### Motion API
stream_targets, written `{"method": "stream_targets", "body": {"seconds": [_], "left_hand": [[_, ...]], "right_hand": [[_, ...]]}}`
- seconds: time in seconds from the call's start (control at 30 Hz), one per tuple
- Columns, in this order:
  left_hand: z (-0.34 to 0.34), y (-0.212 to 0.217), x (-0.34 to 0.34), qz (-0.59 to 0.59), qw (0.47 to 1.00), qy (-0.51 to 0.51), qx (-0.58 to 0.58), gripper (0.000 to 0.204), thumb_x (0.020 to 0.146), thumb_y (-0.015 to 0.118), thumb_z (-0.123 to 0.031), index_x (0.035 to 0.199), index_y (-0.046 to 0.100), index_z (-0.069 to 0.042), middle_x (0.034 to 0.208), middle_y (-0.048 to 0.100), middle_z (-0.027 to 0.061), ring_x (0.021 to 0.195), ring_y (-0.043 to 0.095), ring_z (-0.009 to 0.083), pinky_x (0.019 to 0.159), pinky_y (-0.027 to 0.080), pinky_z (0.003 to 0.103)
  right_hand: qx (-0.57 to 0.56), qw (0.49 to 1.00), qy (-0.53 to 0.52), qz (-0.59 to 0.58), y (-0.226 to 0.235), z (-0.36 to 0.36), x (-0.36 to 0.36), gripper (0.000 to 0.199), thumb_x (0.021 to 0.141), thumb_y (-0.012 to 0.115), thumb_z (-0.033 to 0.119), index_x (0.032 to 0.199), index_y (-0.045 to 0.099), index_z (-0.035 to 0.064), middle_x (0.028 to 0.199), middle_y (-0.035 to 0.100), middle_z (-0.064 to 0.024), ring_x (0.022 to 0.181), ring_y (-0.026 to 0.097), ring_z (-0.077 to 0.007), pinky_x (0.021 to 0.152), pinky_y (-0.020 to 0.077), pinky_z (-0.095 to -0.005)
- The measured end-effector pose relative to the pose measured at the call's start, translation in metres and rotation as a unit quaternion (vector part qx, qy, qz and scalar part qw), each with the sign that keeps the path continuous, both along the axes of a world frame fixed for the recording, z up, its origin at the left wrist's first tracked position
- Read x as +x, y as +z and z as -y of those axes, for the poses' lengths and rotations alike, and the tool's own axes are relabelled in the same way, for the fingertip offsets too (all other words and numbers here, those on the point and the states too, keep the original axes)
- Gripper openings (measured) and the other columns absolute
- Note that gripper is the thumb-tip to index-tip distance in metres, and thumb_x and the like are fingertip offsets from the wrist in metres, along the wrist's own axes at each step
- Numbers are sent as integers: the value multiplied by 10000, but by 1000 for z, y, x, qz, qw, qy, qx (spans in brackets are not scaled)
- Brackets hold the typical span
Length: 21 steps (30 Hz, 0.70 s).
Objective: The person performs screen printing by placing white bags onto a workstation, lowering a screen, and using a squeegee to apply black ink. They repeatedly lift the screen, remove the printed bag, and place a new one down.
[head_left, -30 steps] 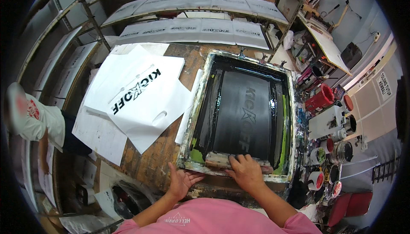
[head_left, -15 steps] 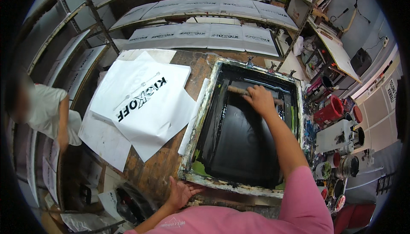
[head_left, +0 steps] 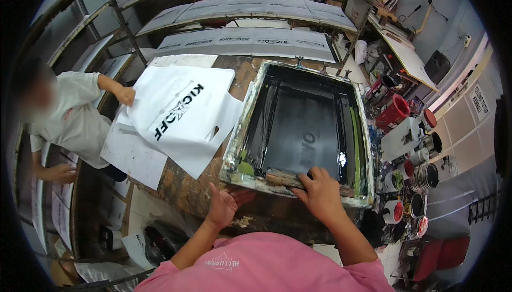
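In front of me lies a screen-printing frame [head_left: 242,119], its paint-crusted rim around a mesh coated in black ink [head_left: 298,116]. Faint lettering shows through the mesh. My right hand [head_left: 322,193] grips a wooden-handled squeegee [head_left: 282,178] at the near end of the screen. Palm turned up and fingers spread, my left hand [head_left: 223,208] is by the near left corner of the frame, its fingertips partly hidden at the rim's underside. Left of the frame, a white bag [head_left: 208,148] with black print and a cut-out handle lies on other white sheets.
A co-worker [head_left: 72,111] stands at the left, one hand [head_left: 126,96] on the white bag's edge. Ink tubs and cans [head_left: 393,112] crowd the right side. Racks [head_left: 240,17] of printed white pieces stand behind and left. Clamps [head_left: 324,68] line the frame's far edge.
My right hand has drawn the squeegee from the screen's far end to its near end. The co-worker's hand has reached onto the white bag. The view has shifted slightly.
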<state>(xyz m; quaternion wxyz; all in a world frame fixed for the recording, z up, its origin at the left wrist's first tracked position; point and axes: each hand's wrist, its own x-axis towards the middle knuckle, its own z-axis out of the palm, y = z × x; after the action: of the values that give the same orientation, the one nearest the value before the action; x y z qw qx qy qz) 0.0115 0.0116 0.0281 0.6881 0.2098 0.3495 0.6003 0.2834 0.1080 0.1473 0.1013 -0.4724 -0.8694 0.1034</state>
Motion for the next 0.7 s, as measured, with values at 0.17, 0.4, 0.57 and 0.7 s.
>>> {"method": "stream_targets", "body": {"seconds": [0.17,0.4,0.57,0.7], "left_hand": [[-24,81,-10,45,977,-39,207,1104,843,322,-908,1415,457,27,1405,571,257,1337,526,422,1146,376,556],[-81,87,14,-706,683,3,189,986,931,399,-793,1602,298,-79,1630,252,289,1532,204,434,1211,166,638],[-69,-10,14,-880,471,-21,62,1044,899,356,-839,1621,262,-91,1667,117,300,1569,4,428,1136,-108,745],[-71,-18,15,-869,486,-37,86,1138,867,304,-885,1597,281,-11,1674,169,255,1574,7,412,1119,-178,739]], "right_hand": [[260,964,-45,-25,64,2,-14,393,863,718,344,1122,641,58,962,589,-126,968,570,-308,994,376,-552],[344,935,-76,-42,143,-53,-19,319,864,689,376,902,643,63,818,598,-99,859,590,-308,902,364,-506],[361,928,-56,-75,163,-70,-27,316,880,688,366,890,643,53,800,634,-109,818,607,-310,883,366,-484],[358,929,-71,-63,184,-87,-27,318,865,704,357,887,649,45,806,641,-128,807,615,-327,860,376,-470]]}}
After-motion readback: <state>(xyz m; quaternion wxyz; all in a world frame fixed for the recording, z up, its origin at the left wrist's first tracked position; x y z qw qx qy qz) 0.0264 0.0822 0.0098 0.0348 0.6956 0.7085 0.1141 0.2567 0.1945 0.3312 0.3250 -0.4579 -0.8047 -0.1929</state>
